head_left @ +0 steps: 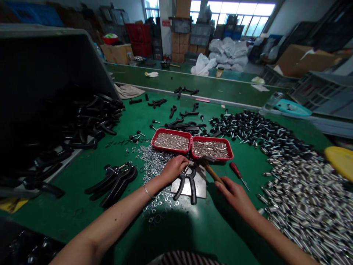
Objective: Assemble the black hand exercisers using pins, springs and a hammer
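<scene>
Bright windows [239, 9] at the back, pale pillar [166, 42], pale wall [299, 14], green worktable [231, 235]

Left hand [174, 166], right hand [234, 191] bare; forearms [118, 217] uncovered. Thin, shiny silvery bracelet [147, 191], left wrist [153, 187]. Striped garment [182, 258], dark with pale lines, near edge.

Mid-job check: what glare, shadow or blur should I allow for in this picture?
Head view, top: windows washed out nearly white; head view, left: inside of the grey bin almost black; head view, bottom: dark shadow on the green table; head view, background: white bags look soft; head view, edges: wide-angle stretching.
</scene>
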A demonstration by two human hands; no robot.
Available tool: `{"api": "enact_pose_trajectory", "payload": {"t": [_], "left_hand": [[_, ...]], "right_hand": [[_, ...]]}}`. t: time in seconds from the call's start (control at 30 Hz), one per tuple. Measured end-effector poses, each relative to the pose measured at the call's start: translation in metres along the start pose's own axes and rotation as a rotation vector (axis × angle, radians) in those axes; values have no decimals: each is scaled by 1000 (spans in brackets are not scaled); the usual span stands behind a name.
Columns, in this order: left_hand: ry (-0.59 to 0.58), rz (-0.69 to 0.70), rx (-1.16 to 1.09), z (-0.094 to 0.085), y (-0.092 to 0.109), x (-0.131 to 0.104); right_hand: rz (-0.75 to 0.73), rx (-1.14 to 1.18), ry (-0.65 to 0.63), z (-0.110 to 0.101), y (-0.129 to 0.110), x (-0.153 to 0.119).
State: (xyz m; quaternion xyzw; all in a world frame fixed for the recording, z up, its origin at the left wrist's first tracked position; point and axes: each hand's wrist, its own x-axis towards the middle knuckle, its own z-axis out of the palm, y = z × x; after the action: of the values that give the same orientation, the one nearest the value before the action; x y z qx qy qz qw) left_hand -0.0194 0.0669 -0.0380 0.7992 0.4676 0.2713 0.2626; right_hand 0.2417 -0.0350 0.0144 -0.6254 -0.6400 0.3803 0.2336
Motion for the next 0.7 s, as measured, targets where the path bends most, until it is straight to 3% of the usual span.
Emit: {"api": "enact_pose_trajectory", "payload": {"t": [0.33,0.57,0.7], "left_hand": [[-46,-12,21,-4,3,1],[-170,230,451,-9,9,10],[-190,241,419,-12,5,13]], "right_hand": [[28,112,28,1,6,0],[58,124,-4,3,10,-2],[43,105,2,1,9,-2]]}}
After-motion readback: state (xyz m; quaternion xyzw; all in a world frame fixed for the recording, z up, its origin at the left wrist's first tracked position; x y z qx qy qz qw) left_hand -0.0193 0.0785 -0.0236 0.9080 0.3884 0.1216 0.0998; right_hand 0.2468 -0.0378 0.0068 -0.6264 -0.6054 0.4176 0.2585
